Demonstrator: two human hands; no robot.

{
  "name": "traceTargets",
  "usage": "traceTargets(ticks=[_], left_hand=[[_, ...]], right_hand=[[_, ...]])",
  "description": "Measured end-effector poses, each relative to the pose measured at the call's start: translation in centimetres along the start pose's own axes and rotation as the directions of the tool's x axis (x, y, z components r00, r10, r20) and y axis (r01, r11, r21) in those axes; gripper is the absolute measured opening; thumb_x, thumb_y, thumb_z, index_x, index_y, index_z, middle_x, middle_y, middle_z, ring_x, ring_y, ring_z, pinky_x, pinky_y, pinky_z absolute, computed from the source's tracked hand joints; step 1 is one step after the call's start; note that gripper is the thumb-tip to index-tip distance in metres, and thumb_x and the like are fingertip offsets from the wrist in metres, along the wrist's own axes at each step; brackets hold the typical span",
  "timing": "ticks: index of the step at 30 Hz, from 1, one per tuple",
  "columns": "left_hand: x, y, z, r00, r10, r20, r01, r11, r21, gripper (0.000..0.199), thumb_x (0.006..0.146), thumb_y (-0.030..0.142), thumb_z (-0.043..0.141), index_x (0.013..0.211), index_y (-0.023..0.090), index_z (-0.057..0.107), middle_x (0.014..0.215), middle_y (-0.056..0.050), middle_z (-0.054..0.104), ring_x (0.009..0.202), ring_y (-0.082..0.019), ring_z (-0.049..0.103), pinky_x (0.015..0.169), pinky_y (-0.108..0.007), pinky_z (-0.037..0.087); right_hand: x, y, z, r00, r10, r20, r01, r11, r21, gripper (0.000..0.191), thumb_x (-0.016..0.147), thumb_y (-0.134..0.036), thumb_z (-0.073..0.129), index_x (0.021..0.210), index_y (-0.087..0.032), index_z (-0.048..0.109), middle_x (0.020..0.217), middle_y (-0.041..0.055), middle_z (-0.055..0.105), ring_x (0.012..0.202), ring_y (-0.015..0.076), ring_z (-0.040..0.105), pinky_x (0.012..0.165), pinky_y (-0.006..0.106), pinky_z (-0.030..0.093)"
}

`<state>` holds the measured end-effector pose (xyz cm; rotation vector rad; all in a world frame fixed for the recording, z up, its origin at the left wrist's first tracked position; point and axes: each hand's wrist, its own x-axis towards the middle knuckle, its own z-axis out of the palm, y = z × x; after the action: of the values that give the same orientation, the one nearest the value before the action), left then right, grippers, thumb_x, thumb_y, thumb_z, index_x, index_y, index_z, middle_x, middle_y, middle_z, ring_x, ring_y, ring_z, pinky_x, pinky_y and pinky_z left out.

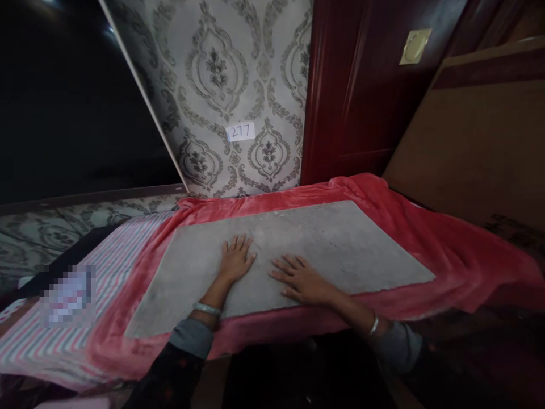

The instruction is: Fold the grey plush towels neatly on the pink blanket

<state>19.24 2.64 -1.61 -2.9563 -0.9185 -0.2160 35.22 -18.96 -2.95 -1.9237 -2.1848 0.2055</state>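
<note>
A flat grey sheet, mat-like (pixel 323 238), lies spread over a red plush blanket (pixel 443 250). My left hand (pixel 236 260) rests palm down on the sheet's left half, its fingers spread and pointing away from me. Right of it, my right hand (pixel 302 279) also lies flat near the sheet's front edge, fingers apart and pointing left. Neither hand holds anything. A bracelet shows on each wrist. What the sheet is made of, I cannot tell.
Striped cloth (pixel 110 255) sticks out left of the blanket, with a blurred item (pixel 70 296) on it. A large dark screen (pixel 80 102) stands back left. Behind are patterned wallpaper with a label (pixel 240 132) reading 277, a dark red panel (pixel 357 85) and a brown board (pixel 485 142).
</note>
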Motion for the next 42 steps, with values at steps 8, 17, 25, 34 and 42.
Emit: traceTargets(ticks=[8,17,25,34,42], left_hand=[[0.6,0.2,-0.3,1.000,0.018,0.001,-0.018,0.999,0.027,0.060,0.095,0.052,0.045,0.152,0.033,0.040,0.163,-0.009,0.031,0.150,-0.037,0.025,0.116,-0.063,0.023],[0.8,0.3,-0.5,0.999,0.021,0.029,-0.023,0.998,0.057,0.062,0.097,0.052,0.041,0.155,0.029,0.036,0.164,-0.010,0.030,0.150,-0.036,0.024,0.117,-0.062,0.022],[0.9,0.3,-0.4,0.998,0.024,0.058,-0.028,0.997,0.069,0.064,0.098,0.052,0.036,0.156,0.027,0.033,0.165,-0.010,0.026,0.151,-0.037,0.021,0.117,-0.062,0.020],[1.0,0.3,-0.3,0.999,0.033,0.040,-0.036,0.996,0.079,0.064,0.097,0.052,0.037,0.156,0.027,0.033,0.164,-0.011,0.027,0.151,-0.038,0.022,0.117,-0.063,0.021],[1.1,0.0,-0.3,0.999,0.031,0.027,-0.033,0.996,0.079,0.062,0.097,0.049,0.038,0.155,0.027,0.036,0.163,-0.012,0.030,0.150,-0.037,0.024,0.116,-0.063,0.024]], right_hand=[[-3.2,2.1,-4.4,1.000,0.019,0.002,-0.018,0.939,0.344,0.055,0.103,-0.053,0.035,0.153,-0.032,0.040,0.157,0.0016,0.043,0.144,0.0201,0.038,0.119,0.042,0.029],[-3.3,10.9,-3.6,0.932,0.354,-0.074,-0.359,0.930,-0.074,0.057,0.102,-0.051,0.035,0.156,-0.031,0.034,0.166,0.0034,0.020,0.153,0.0329,0.013,0.119,0.060,0.018],[-7.8,7.6,-1.7,0.976,0.204,-0.082,-0.209,0.976,-0.060,0.058,0.100,-0.058,0.036,0.155,-0.037,0.033,0.165,-0.0009,0.024,0.152,0.0317,0.015,0.119,0.059,0.017],[-11.2,5.6,-3.2,0.967,0.208,-0.145,-0.191,0.974,0.125,0.060,0.102,-0.059,0.025,0.149,-0.029,0.048,0.154,0.0046,0.047,0.146,0.0249,0.035,0.118,0.049,0.029],[-6.6,10.9,-4.6,0.647,0.708,-0.282,-0.748,0.661,-0.056,0.063,0.101,-0.055,0.030,0.156,-0.025,0.035,0.163,0.0113,0.028,0.149,0.0372,0.023,0.114,0.064,0.025]])
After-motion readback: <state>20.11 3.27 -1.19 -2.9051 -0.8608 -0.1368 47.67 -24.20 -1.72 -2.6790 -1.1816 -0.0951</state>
